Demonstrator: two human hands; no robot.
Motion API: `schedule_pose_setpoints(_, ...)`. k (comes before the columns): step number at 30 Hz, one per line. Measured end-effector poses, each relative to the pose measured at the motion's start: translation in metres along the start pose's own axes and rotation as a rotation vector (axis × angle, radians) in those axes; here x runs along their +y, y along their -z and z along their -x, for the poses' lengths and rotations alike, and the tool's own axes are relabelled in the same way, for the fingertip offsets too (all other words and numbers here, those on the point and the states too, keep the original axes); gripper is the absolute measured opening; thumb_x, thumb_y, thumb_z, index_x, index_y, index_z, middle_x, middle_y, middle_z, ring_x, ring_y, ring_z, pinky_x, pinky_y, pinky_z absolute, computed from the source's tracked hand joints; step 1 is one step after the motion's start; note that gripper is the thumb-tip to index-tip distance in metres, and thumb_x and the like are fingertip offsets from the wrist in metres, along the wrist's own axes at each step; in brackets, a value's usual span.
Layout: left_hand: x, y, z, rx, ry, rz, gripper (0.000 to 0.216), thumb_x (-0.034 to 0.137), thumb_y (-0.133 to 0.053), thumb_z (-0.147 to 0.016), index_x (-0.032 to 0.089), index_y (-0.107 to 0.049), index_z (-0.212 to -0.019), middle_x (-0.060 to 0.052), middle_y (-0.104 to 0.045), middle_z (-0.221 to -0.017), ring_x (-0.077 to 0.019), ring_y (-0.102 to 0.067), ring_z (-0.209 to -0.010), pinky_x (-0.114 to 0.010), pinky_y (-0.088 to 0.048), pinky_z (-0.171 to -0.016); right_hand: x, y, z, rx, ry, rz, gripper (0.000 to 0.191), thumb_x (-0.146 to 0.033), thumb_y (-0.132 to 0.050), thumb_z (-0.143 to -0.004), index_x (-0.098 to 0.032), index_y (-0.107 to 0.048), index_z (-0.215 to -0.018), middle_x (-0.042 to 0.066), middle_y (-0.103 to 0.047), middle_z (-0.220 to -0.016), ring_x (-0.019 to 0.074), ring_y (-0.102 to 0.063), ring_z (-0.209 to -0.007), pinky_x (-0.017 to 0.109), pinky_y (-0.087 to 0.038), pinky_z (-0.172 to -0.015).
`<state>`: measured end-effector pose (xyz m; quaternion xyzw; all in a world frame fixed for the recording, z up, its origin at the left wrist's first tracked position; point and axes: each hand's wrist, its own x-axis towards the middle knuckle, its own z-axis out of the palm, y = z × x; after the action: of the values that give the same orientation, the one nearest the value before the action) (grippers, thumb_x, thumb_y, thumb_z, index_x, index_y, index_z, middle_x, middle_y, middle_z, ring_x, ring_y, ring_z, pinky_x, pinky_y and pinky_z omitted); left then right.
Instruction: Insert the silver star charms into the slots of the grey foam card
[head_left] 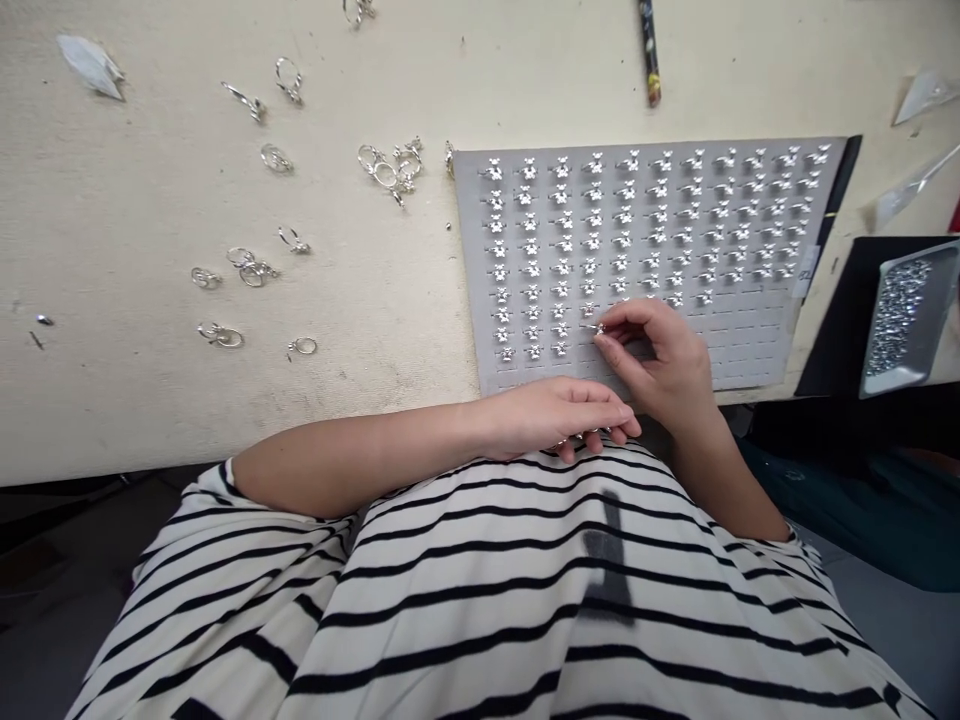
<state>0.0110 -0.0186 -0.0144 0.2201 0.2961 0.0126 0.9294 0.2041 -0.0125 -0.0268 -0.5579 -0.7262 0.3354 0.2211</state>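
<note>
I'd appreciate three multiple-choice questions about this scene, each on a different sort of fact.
1. Where is the metal tray of sparkling bits? A) right of the board B) left of it C) below it
2. What colour are the stripes on the shirt? A) red B) green C) black
3. What is the right hand doing? A) lying open B) pinching a small silver piece C) making a fist

1 A: past the board's edge. 2 C: dark bands cross the cloth. 3 B: thumb and finger close on it.
</note>
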Motion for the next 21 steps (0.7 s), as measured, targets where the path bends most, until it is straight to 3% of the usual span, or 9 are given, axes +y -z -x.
schedule_pose_setpoints(3, 0.000, 0.001, 0.000, -0.022, -0.009, 0.006, 0.036, 0.052, -0.063, -0.093, 0.019, -0.072, -0.102, -0.004, -0.066, -0.105, -0.0110, -0.056, -0.083, -0.019, -0.043, -0.058, 0.001, -0.003, 0.001, 0.039, 0.077, 0.051, 0.014, -0.025, -0.066, -0.096, -0.029, -0.068, -0.109, 0.000, -0.074, -0.097, 0.0153, -0.069, -0.086, 0.033, -0.059, -0.075)
schedule_pose_setpoints(6, -0.001, 0.002, 0.001, -0.041, -0.014, 0.010, 0.046, 0.062, -0.068, -0.088, 0.019, -0.071, -0.105, -0.004, -0.065, -0.106, -0.0112, -0.055, -0.084, -0.019, -0.043, -0.059, 0.001, -0.006, 0.002, 0.088, 0.055, 0.102, 0.006, -0.028, -0.071, -0.093, -0.027, -0.069, -0.099, -0.001, -0.073, -0.088, 0.0129, -0.066, -0.075, 0.029, -0.056, -0.066)
schedule_pose_setpoints(9, -0.001, 0.002, 0.001, -0.030, -0.007, 0.003, 0.044, 0.060, -0.065, -0.090, 0.019, -0.071, -0.104, -0.004, -0.066, -0.107, -0.0112, -0.056, -0.085, -0.020, -0.044, -0.060, -0.001, -0.011, 0.002, 0.130, -0.009, 0.145, 0.012, -0.035, -0.074, -0.091, -0.026, -0.067, -0.088, -0.003, -0.069, -0.077, 0.0112, -0.060, -0.063, 0.028, -0.051, -0.057)
schedule_pose_setpoints(16, -0.001, 0.002, 0.001, -0.028, -0.006, -0.006, 0.038, 0.056, -0.063, -0.092, 0.021, -0.072, -0.103, -0.003, -0.066, -0.105, -0.0110, -0.056, -0.084, -0.020, -0.044, -0.060, -0.006, -0.022, 0.001, 0.202, -0.055, 0.225, 0.027, -0.044, -0.074, -0.090, -0.023, -0.063, -0.078, -0.004, -0.060, -0.064, 0.0100, -0.053, -0.056, 0.027, -0.042, -0.053)
schedule_pose_setpoints(21, -0.002, 0.003, -0.001, -0.026, -0.012, -0.008, 0.039, 0.056, -0.063, -0.092, 0.020, -0.073, -0.103, -0.003, -0.066, -0.105, -0.0111, -0.057, -0.084, -0.020, -0.045, -0.059, -0.010, -0.025, 0.004, 0.239, -0.030, 0.308, 0.024, -0.039, -0.072, -0.093, -0.022, -0.063, -0.079, -0.004, -0.060, -0.064, 0.0091, -0.051, -0.055, 0.026, -0.040, -0.053)
